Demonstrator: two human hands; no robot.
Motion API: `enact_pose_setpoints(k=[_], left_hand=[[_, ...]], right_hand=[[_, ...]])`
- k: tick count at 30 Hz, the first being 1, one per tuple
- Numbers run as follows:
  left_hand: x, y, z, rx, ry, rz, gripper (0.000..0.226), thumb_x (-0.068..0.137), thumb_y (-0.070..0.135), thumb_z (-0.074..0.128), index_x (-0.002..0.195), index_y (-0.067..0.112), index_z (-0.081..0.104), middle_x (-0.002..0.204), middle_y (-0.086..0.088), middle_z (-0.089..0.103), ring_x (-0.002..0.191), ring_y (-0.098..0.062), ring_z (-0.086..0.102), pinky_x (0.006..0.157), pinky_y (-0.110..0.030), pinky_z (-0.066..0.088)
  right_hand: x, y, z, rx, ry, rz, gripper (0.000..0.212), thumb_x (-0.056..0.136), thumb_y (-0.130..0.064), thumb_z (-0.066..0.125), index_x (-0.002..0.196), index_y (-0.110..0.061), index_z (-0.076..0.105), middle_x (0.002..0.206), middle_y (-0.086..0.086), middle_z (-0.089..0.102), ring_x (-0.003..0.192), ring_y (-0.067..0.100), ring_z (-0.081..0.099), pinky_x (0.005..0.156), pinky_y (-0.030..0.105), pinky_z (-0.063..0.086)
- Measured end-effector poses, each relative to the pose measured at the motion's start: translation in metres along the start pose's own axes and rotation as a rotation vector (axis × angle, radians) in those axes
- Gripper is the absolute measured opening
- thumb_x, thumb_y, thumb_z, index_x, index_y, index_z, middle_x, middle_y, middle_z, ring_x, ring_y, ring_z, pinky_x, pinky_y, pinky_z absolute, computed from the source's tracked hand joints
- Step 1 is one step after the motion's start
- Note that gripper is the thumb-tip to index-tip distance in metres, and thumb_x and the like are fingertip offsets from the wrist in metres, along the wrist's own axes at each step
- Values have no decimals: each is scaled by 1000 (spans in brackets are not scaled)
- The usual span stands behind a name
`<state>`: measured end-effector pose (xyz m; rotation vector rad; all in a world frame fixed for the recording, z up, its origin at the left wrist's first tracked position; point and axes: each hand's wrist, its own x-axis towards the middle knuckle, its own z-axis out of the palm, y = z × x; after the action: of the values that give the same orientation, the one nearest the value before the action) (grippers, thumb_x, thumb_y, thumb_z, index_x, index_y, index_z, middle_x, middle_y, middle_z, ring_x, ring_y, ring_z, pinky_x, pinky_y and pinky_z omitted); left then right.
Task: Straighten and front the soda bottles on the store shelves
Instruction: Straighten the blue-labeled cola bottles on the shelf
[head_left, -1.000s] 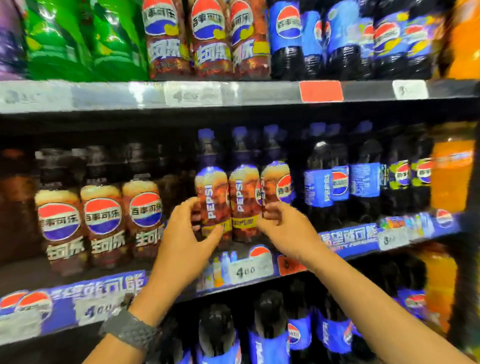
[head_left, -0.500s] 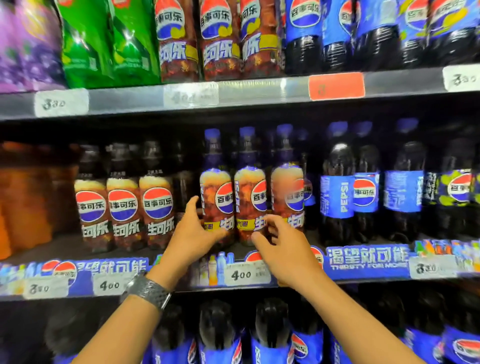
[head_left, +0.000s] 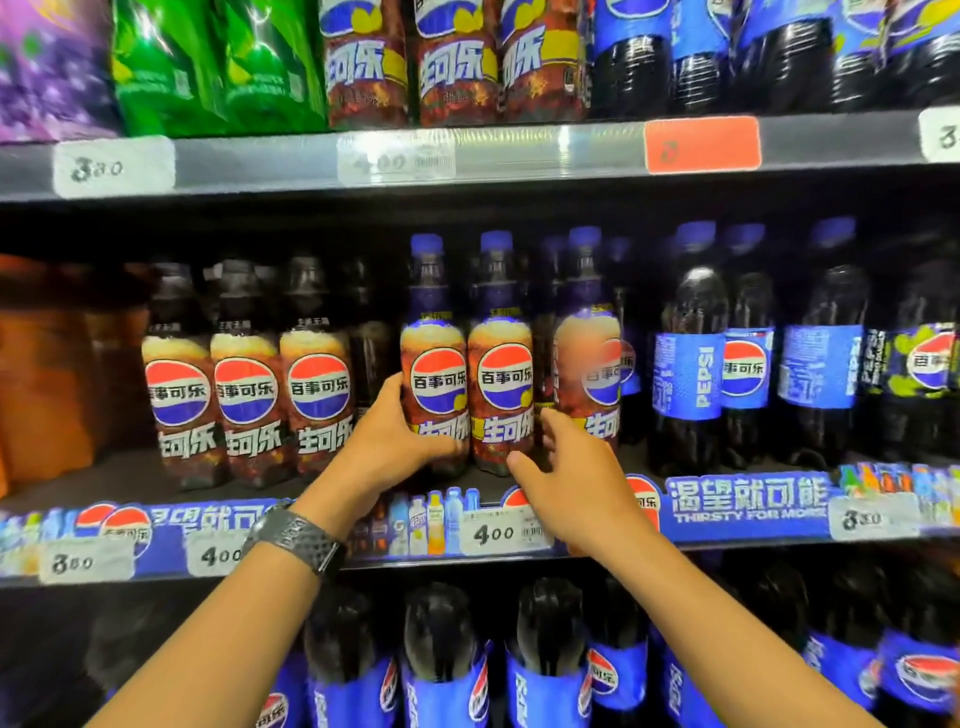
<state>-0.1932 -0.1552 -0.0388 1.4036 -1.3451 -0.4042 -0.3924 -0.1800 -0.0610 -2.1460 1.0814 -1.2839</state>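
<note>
Your left hand (head_left: 387, 441) has its fingers wrapped round the lower part of the leftmost blue-capped bottle (head_left: 434, 364), which stands upright at the front of the middle shelf (head_left: 748, 501). Your right hand (head_left: 571, 483) reaches the third bottle (head_left: 587, 364); you cannot tell whether those fingers grasp it

This is a shop's drinks aisle: stacked shelves (head_left: 519, 150) hold rows of soda bottles (head_left: 244, 395), with white price tags (head_left: 506, 532), an orange tag (head_left: 701, 145) and a branded promotional strip (head_left: 748, 501) along the shelf edges.
</note>
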Motion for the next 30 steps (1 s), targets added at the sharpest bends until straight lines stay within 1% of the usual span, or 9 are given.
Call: enact_pose_setpoints(k=[3,7,11,16,19,21,24,27,30], left_hand=[[-1,3,-1,28,6,-6,77,62,8,88,125,19,46,109,4,66,94,-10,66,79,-26,55],[-1,5,-5,18,-18,-24,78,64,6,86,129,19,45,110,3,66,95,-11,66,85,-29,55],[-2,0,-8,33,-16,-7,90,59,12,90,134,19,41,115,3,63,100,-9,64,84,-26,53],[-2,-4,-9,78,7,19,95,60,19,91,138,23,37,120,4,62,100,-6,62,85,-27,52],[-4,-7,-8,65,6,23,103,58,26,91,142,28,32,125,6,58,106,-10,60,95,-37,51],[-4,-9,-7,48,11,12,101,59,26,91,142,28,33,126,6,57,107,-10,59,96,-39,50],[-5,-9,-2,32,27,8,92,61,21,89,137,28,38,119,9,61,100,-3,60,86,-27,50],[-4,-7,2,36,38,21,83,63,18,88,132,29,43,109,16,62,93,4,59,71,-15,45],[-4,-7,1,15,33,10,80,64,17,88,130,27,44,106,16,62,91,4,61,70,-15,46]], right_hand=[[10,-5,5,-49,-62,35,48,85,-26,66,128,-19,46,126,-2,59,115,19,55,89,25,43],[23,-10,14,-44,-80,115,64,85,-21,68,138,-14,33,130,1,56,117,21,54,93,29,44],[26,-11,17,-149,-26,101,53,80,-30,75,119,-17,41,118,2,62,107,24,59,84,33,49],[19,-10,7,-205,-33,53,54,78,-43,74,118,-17,49,114,2,63,103,24,60,85,39,52],[5,-2,-19,-251,168,-25,43,81,-44,70,113,-21,51,97,-5,62,85,18,60,75,36,52],[-2,8,-37,-312,292,-23,35,83,-38,68,107,-21,49,95,-2,58,85,21,58,72,34,48],[1,19,-46,-324,213,67,38,86,-27,66,116,-16,46,112,4,59,104,26,57,77,31,44],[13,19,-39,-236,114,150,67,87,-18,64,142,-11,27,126,10,56,114,29,54,87,34,46],[20,21,-35,-285,173,140,75,81,-25,73,140,-10,28,127,12,49,117,31,50,92,37,46]])
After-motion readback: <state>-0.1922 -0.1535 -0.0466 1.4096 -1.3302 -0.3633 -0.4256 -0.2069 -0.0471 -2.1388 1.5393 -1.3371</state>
